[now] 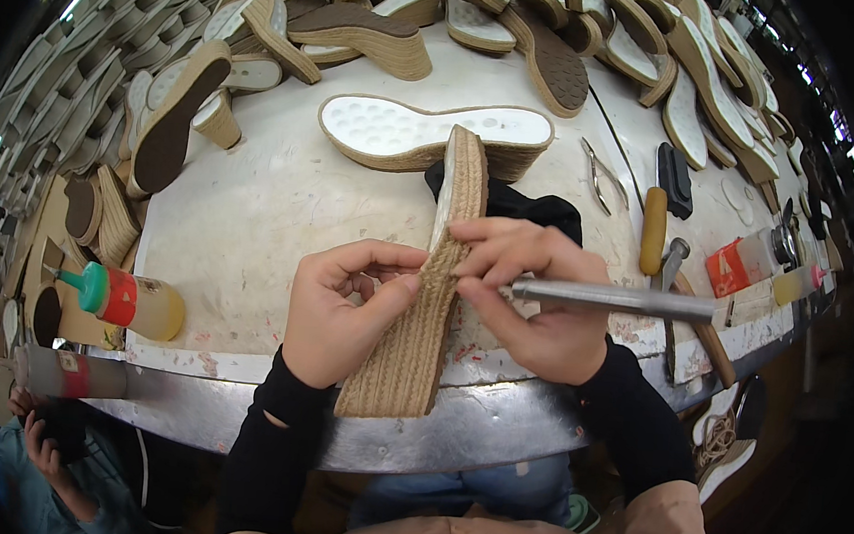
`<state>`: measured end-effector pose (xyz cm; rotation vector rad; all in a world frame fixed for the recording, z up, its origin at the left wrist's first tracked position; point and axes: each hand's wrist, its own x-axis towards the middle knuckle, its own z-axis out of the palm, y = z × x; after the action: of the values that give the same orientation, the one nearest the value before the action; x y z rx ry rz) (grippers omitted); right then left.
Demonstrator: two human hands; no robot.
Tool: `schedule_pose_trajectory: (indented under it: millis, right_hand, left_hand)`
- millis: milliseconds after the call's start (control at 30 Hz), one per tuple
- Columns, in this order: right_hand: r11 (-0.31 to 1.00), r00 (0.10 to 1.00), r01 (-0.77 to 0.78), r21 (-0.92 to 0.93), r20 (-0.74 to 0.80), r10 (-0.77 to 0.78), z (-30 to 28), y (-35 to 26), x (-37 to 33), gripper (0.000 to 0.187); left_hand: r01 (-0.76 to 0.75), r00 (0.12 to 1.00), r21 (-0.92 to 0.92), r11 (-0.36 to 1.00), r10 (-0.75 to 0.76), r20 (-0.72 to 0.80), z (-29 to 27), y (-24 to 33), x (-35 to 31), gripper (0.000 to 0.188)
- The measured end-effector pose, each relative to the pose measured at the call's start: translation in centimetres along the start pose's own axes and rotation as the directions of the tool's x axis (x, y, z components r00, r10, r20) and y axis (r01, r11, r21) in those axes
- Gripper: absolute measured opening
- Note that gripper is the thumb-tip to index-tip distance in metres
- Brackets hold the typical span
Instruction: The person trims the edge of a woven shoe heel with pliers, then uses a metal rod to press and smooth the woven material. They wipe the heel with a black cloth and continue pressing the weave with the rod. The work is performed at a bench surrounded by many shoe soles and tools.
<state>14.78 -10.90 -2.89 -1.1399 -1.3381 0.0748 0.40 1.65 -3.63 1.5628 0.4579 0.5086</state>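
A wedge shoe sole (pixel 402 350) wrapped in tan braided rope stands on its edge in front of me, its thick heel end nearest. My left hand (pixel 336 305) pinches its left side between thumb and fingers. On the other side, my right hand (pixel 554 307) holds a tool with a silver metal handle (pixel 635 301), which sticks out to the right. The tool's tip is hidden behind the fingers. That hand's thumb and fingertips also touch the rope. Behind lies another wedge sole (pixel 388 123) with a white dimpled top, beside a black cloth (pixel 540 210).
Many rope-sided soles (pixel 553 61) are piled along the table's far side. At right are pincers (pixel 600 175), a yellow-handled tool (pixel 654 230), a hammer (pixel 705 334) and bottles. A green-capped bottle (pixel 148 305) stands left. Another person's hand (pixel 44 448) shows lower left.
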Motion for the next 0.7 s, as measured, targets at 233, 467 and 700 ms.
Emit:
schedule_pose_trajectory:
  millis: [233,467,700]
  right_hand:
    - [0.981,0.994,0.1,-0.166,0.062,-0.091,0.32,-0.09,-0.41,0.02]
    - [0.974,0.984,0.083,-0.212,0.172,-0.047,0.13,-0.35,-0.52,0.026]
    - [0.951,0.975,0.161,-0.265,0.191,-0.111,0.32,0.0,-0.79,0.03]
  left_hand:
    - [-0.049,0.999,0.015,0.999,0.049,0.007,0.02,-0.08,-0.06,0.024]
    - [-0.124,0.992,0.142,0.982,0.12,0.036,-0.14,0.16,-0.16,0.033]
    - [-0.089,0.995,0.117,0.989,0.084,0.054,-0.11,0.17,-0.17,0.035]
